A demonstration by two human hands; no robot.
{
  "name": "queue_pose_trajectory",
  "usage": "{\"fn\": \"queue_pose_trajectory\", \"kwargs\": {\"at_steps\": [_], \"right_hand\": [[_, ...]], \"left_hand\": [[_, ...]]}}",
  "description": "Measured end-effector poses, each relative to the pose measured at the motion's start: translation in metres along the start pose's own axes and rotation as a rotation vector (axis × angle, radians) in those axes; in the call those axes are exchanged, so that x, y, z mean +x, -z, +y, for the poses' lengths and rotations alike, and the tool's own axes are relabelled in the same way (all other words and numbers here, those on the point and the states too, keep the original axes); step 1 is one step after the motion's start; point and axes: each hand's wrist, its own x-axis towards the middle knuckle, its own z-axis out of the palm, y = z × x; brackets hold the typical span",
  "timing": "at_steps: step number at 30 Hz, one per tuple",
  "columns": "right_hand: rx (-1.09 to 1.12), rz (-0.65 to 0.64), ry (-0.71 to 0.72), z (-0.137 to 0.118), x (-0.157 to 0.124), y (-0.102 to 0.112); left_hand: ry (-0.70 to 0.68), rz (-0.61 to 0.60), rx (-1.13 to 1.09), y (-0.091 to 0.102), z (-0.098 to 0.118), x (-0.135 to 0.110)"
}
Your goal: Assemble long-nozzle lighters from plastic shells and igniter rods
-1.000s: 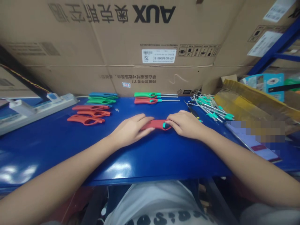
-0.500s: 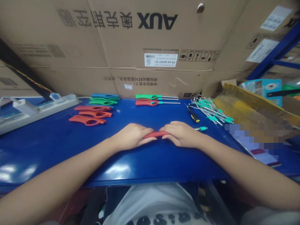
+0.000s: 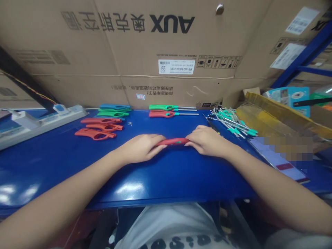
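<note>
Between my two hands is a red long-nosed lighter, held level above the blue table. A small green part shows on its side. My left hand pinches its left end between thumb and fingers. The right end is in the closed fingers of my right hand, which hides whatever extends beyond it. Just behind my right hand lies a screwdriver, partly covered by it. Past the lighter, a finished-looking green lighter and a red lighter with metal tubes lie side by side.
Red lighter handles, with green and blue ones, lie at left near a white power strip. At right are metal tubes with teal parts, a phone and a yellow-taped box. Cardboard stands behind.
Both hands have risen slightly and moved a little apart. The red lighter has turned, so its green part now shows. The teal-tipped piece beyond my right hand is out of sight.
</note>
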Motion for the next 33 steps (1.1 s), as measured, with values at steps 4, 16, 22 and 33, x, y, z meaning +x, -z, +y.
{"fn": "queue_pose_trajectory", "kwargs": {"at_steps": [4, 16, 22, 33], "right_hand": [[-0.025, 0.019, 0.039, -0.009, 0.006, -0.007], [-0.167, 0.07, -0.259, 0.042, -0.012, 0.009], [-0.048, 0.147, -0.116, 0.052, -0.012, 0.007], [-0.13, 0.128, 0.167, -0.007, 0.009, -0.02]], "left_hand": [[-0.011, 0.03, -0.021, -0.007, 0.009, 0.002], [0.076, 0.098, 0.057, 0.005, -0.021, 0.0], [0.058, 0.102, 0.051, 0.006, -0.027, 0.0], [-0.062, 0.097, -0.12, -0.01, 0.0, 0.003]]}}
